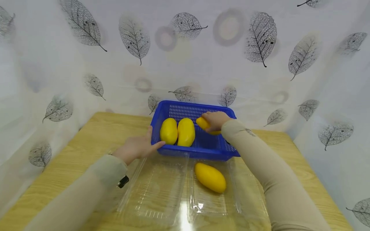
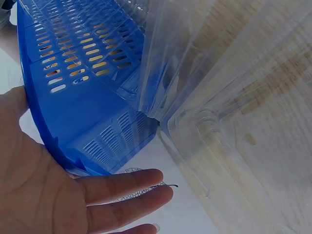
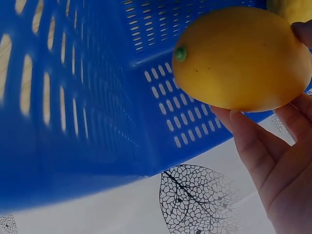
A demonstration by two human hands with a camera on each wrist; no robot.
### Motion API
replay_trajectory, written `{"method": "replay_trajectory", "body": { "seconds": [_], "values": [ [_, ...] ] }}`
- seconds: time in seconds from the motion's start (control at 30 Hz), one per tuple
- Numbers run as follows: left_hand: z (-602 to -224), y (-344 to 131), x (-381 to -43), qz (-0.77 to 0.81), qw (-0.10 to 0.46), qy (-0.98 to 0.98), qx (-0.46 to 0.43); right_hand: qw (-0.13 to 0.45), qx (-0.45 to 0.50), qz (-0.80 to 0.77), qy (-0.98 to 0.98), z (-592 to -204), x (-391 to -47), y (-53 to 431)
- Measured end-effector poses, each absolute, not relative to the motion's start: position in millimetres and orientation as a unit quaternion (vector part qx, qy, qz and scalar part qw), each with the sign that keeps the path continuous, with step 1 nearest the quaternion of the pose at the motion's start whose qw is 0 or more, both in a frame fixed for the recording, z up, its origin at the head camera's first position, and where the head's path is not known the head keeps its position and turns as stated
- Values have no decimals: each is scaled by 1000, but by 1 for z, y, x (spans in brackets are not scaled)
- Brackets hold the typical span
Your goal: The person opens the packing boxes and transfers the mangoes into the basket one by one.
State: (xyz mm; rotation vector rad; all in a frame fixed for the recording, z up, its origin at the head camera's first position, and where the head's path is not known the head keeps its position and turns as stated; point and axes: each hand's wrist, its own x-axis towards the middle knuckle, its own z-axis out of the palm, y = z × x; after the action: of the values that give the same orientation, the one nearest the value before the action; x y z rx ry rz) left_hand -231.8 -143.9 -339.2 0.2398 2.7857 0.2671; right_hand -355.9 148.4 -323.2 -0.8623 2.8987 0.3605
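My right hand (image 1: 216,119) grips a yellow mango (image 3: 239,61) inside the blue plastic basket (image 1: 199,154), over its right part. The mango's small green stem end faces the right wrist camera, and the fingers curl along its side. Two more mangoes, one on the left (image 1: 169,131) and one beside it (image 1: 186,132), lie in the basket's left half. At the basket's left front corner, my left hand (image 1: 138,147) touches the rim, fingers straight along the outside and thumb across the edge. Another mango (image 1: 210,177) lies in a clear plastic container (image 1: 208,205) in front.
The clear container's other half (image 1: 159,189) spreads to the left, close against the basket's front. All stand on a wooden table (image 1: 95,134). A leaf-print curtain (image 1: 196,64) hangs right behind the basket and along both sides.
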Motion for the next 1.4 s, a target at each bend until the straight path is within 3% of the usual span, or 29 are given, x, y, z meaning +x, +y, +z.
{"method": "replay_trajectory", "body": {
  "seconds": [0.73,1.2,1.4],
  "values": [
    [-337,-140,-231,82,166,979,90,68,-261,104,957,-361,-383,162],
    [-335,-140,-231,81,167,978,94,115,-251,119,954,-354,-375,155],
    [-337,-140,-232,86,172,977,94,103,-248,121,956,-363,-382,158]
  ]
}}
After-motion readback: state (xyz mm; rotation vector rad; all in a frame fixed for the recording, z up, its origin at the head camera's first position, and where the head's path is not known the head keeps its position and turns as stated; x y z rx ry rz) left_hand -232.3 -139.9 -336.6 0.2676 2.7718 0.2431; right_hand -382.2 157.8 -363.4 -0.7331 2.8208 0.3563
